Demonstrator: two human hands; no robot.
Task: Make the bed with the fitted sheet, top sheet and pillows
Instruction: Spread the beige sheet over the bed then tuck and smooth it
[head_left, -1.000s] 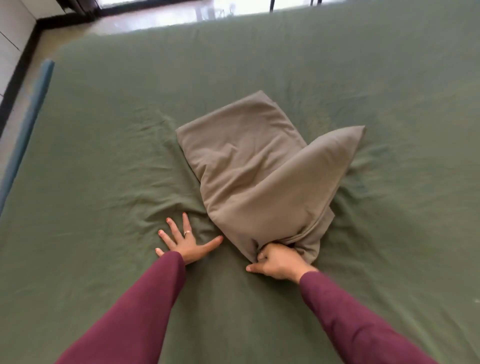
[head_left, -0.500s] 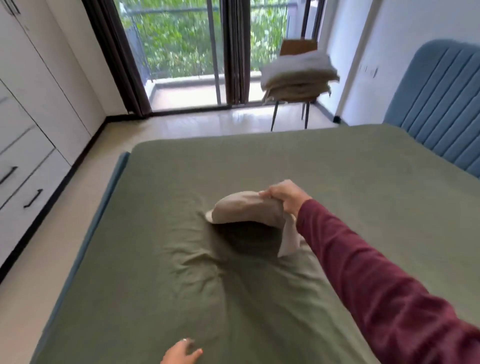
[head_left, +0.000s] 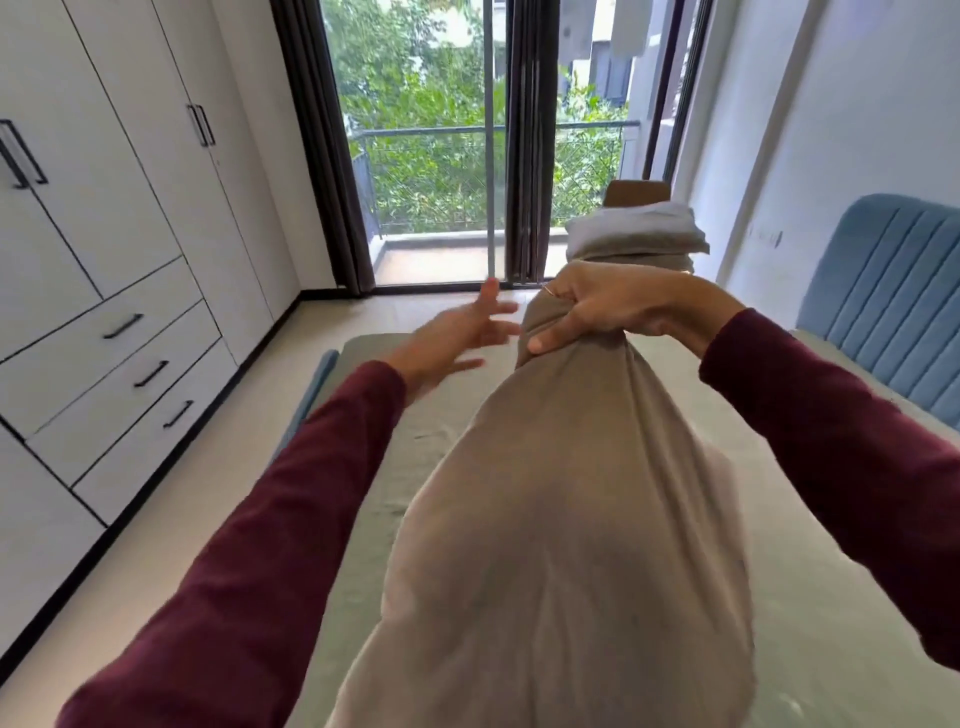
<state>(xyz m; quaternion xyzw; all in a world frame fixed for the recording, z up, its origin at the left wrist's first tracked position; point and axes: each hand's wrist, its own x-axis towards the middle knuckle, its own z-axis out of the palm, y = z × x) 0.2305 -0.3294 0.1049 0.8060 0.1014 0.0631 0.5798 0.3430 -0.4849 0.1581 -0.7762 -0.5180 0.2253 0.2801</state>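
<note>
White wardrobe doors and drawers line the left wall, and straight ahead we see a glass balcony door framed by dark curtains, with green foliage beyond. Below us lies the bed, covered by a green sheet that looks pale in the light, with its blue padded headboard on the right. Both of our arms, in maroon sleeves, reach forward over the bed. Our right hand has its fingers and thumb curled tightly round the bunched top of a taupe pillow, holding it up in the air above the sheet; the pillow hangs down toward us, filling the lower middle of the view, and we cannot tell whether its lower end touches the bed. Our left hand is blurred, its fingers spread and straight, just beside the gathered neck of the pillow and holding nothing. Beyond the right hand, near the balcony door, a wooden chair carries a stack of folded linens.
</note>
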